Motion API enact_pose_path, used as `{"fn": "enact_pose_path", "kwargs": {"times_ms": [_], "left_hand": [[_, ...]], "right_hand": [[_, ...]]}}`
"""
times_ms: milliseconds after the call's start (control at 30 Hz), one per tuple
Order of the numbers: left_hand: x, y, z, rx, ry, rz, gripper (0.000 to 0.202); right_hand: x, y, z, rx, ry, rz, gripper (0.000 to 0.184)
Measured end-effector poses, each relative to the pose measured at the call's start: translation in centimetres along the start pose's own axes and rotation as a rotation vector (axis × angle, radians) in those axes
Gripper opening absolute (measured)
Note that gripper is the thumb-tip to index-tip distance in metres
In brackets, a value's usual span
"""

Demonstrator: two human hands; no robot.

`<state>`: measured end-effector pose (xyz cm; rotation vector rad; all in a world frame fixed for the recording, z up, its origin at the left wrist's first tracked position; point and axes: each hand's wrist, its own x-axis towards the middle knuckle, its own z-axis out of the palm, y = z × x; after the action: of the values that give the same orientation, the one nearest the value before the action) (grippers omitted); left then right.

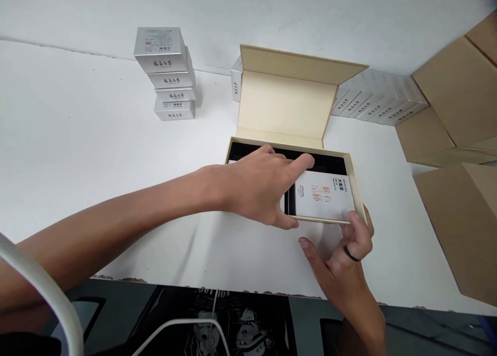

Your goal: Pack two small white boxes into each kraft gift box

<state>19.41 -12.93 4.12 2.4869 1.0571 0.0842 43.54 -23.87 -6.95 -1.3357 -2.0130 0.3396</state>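
Note:
A beige gift box [357,187] lies open on the white table, its lid [285,104] standing up at the back. Inside, a black liner holds a white printed packet [324,198] on the right. My left hand [264,187] reaches across into the box, fingers stretched flat over the middle and thumb at the front edge. My right hand [347,252], with a dark ring, touches the box's front right corner, fingers spread and holding nothing.
A stack of several silver boxes [169,73] stands at the back left. A row of silver boxes [378,102] lies behind the lid on the right. Brown cardboard cartons [460,190] fill the right side. A white cable [42,288] crosses near me.

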Motion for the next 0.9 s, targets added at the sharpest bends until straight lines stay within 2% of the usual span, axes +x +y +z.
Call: {"fn": "enact_pose_path", "kwargs": {"times_ms": [133, 300, 500, 700, 900], "left_hand": [[0.1, -0.1, 0.0, -0.059, 0.002, -0.011, 0.083], [0.3, 0.1, -0.1, -0.096, -0.05, -0.022, 0.082], [0.3, 0.2, -0.2, -0.06, -0.042, 0.03, 0.08], [0.3, 0.2, 0.1, -0.089, -0.036, 0.013, 0.077], [0.1, -0.1, -0.1, -0.06, -0.035, 0.003, 0.085]], "right_hand": [[0.1, -0.2, 0.0, 0.027, -0.001, 0.032, 0.095], [-0.3, 0.3, 0.1, -0.015, -0.005, 0.014, 0.098], [-0.6, 0.8, 0.1, -0.041, -0.007, 0.001, 0.099], [-0.6, 1.0, 0.2, -0.032, 0.001, 0.009, 0.1], [-0.6, 1.0, 0.2, -0.005, -0.006, 0.012, 0.101]]}}
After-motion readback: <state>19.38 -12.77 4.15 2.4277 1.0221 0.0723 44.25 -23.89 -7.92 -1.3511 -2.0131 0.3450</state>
